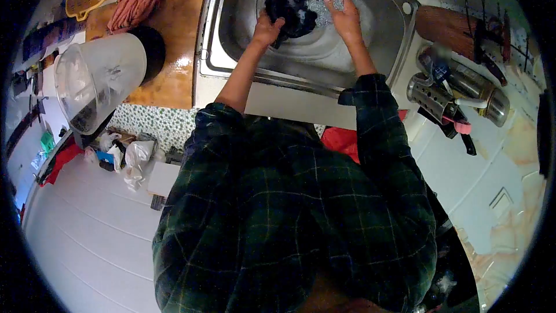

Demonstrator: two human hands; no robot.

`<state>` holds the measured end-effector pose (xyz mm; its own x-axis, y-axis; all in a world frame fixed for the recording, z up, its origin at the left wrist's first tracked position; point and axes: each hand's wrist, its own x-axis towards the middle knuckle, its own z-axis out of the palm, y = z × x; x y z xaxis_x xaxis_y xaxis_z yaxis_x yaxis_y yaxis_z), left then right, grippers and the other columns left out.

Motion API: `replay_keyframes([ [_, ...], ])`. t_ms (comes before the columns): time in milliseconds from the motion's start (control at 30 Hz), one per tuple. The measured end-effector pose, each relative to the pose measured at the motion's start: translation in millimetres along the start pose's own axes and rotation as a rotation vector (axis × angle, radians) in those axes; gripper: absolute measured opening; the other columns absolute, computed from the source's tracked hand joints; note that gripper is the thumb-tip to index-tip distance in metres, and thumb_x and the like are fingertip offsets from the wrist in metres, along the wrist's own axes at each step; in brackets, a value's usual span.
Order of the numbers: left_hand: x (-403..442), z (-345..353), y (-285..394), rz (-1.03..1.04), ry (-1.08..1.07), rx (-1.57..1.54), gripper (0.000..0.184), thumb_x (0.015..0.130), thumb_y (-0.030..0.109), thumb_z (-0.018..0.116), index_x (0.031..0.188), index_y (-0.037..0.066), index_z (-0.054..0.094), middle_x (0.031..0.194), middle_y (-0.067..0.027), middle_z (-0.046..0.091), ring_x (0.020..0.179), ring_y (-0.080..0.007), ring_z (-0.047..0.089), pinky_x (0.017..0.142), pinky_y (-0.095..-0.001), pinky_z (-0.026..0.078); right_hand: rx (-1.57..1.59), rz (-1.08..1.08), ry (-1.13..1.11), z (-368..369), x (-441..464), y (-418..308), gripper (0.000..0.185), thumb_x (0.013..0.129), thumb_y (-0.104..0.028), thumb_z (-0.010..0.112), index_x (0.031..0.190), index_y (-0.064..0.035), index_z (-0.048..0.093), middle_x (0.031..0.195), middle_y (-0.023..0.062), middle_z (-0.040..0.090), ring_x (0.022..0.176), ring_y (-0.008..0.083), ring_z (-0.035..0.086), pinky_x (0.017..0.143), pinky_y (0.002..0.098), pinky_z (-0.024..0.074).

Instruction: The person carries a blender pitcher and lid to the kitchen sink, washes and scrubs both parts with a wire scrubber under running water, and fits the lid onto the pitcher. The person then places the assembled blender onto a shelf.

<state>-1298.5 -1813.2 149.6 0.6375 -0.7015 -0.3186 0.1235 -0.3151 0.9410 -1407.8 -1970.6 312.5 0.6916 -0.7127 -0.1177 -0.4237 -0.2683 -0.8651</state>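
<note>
Left hand (267,30) pinches a black item (289,7) by its near-left rim, the rest extending toward the sink's (379,35) far edge, long axis unclear; right hand's (346,18) grip, unclear.

Left hand (267,29) and right hand (346,14) curl, apart.

Sink (383,40): we're catching bright glints along the steel, and the splashing water (324,16) sparkles white, its detail washed together.
Wooden surface (179,61): there it is, a pale glare sitting right on the gloss!
Plaid shirt (295,197): we're into deep shade, folds sinking towards black.
Floor (87,237): dimmer, bluish-white, its lines bowing for us.
Picture edges: we meet a round black border, everything curving and softening.
</note>
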Motion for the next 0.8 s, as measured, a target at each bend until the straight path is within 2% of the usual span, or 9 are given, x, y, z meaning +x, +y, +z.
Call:
replay_keyframes([
  [133,-11.9,-4.8,13.0,0.003,0.093,0.125,0.059,0.077,0.026,0.063,0.12,-0.005,0.038,0.11,-0.0257,0.054,0.104,-0.0374,0.053,0.091,-0.0383,0.04,0.089,-0.11,-0.1,18.9,-7.2,-10.7,0.038,0.082,-0.025,0.065,0.114,-0.0095,0.053,0.114,0.0053,0.057,0.105,0.0172,0.051,0.09,0.0299,0.039],
  [267,-12.6,-14.1,3.5,0.036,0.125,0.251,0.06,0.077,0.024,0.061,0.123,-0.006,0.035,0.115,-0.0281,0.051,0.107,-0.0409,0.05,0.093,-0.0401,0.038,-0.107,0.192,0.205,56.5,-24.2,62.5,0.042,0.071,-0.025,0.073,0.103,-0.005,0.055,0.104,0.0087,0.057,0.095,0.0304,0.054,0.086,0.0359,0.0414],
  [333,-18.4,-16.6,3.1,0.076,0.178,0.346,0.062,0.078,0.024,0.061,0.124,-0.006,0.034,0.115,-0.0291,0.05,0.107,-0.0418,0.05,0.093,-0.0407,0.038,-0.568,-0.52,-0.137,90.2,-34.9,89.4,0.039,0.075,-0.028,0.067,0.103,-0.0038,0.056,0.104,0.0102,0.058,0.095,0.0294,0.055,0.083,0.0368,0.0428],
  [367,-23.8,-17.9,3.9,0.117,0.229,0.433,0.063,0.078,0.024,0.06,0.126,-0.006,0.032,0.115,-0.0301,0.05,0.107,-0.0427,0.049,0.093,-0.0412,0.038,-0.564,-0.515,-0.137,95.7,-38.6,69.7,0.039,0.075,-0.028,0.067,0.103,-0.0038,0.056,0.104,0.0102,0.058,0.095,0.0294,0.055,0.083,0.0368,0.0428],
  [533,-28.7,-24.2,36.8,-0.07,0.202,0.315,0.06,0.081,0.024,0.057,0.128,-0.003,0.033,0.118,-0.0302,0.048,0.109,-0.0436,0.047,0.093,-0.0436,0.038,0.29,0.561,-0.628,95.5,-16.5,-2.4,0.042,0.081,-0.034,0.054,0.11,-0.003,0.056,0.107,0.0115,0.06,0.099,0.0273,0.055,0.085,0.0338,0.0431],
  [600,-24.5,-37.2,57.0,-0.093,0.195,0.27,0.058,0.082,0.024,0.055,0.129,-0.001,0.033,0.119,-0.03,0.047,0.109,-0.0435,0.047,0.093,-0.0442,0.038,0.477,0.234,-0.524,97.9,-33.8,17.9,0.038,0.076,-0.028,0.057,0.105,-0.0042,0.06,0.107,0.0084,0.06,0.1,0.0267,0.055,0.09,0.0328,0.0407],
  [667,-19.1,-54.0,72.8,0.106,-0.079,0.536,0.056,0.084,0.026,0.053,0.129,0.001,0.033,0.117,-0.0308,0.048,0.106,-0.045,0.048,0.089,-0.0467,0.04,-0.883,-0.451,-0.849,64.1,-33.5,30.2,0.041,0.078,-0.03,0.058,0.109,-0.0026,0.057,0.108,0.0088,0.058,0.108,0.0199,0.051,0.097,0.0275,0.0349],
  [700,-15.3,-49.9,69.1,0.067,-0.143,0.568,0.056,0.085,0.03,0.053,0.129,0.001,0.034,0.107,-0.0318,0.053,0.099,-0.0466,0.052,0.084,-0.0485,0.042,-1.129,-0.621,-0.921,53.0,-20.5,42.9,0.038,0.072,-0.018,0.059,0.108,-0.0038,0.058,0.113,0.0077,0.056,0.114,0.0224,0.048,0.101,0.0325,0.0333],
  [800,4.1,-46.2,83.9,-0.02,-0.172,0.612,0.058,0.085,0.033,0.053,0.129,0.001,0.033,0.098,-0.0314,0.056,0.093,-0.0477,0.053,0.08,-0.0501,0.043,-1.005,-0.761,-0.509,58.3,16.3,64.1,0.041,0.067,-0.008,0.059,0.107,-0.0012,0.057,0.112,0.0098,0.056,0.112,0.0261,0.048,0.101,0.0361,0.033],
])
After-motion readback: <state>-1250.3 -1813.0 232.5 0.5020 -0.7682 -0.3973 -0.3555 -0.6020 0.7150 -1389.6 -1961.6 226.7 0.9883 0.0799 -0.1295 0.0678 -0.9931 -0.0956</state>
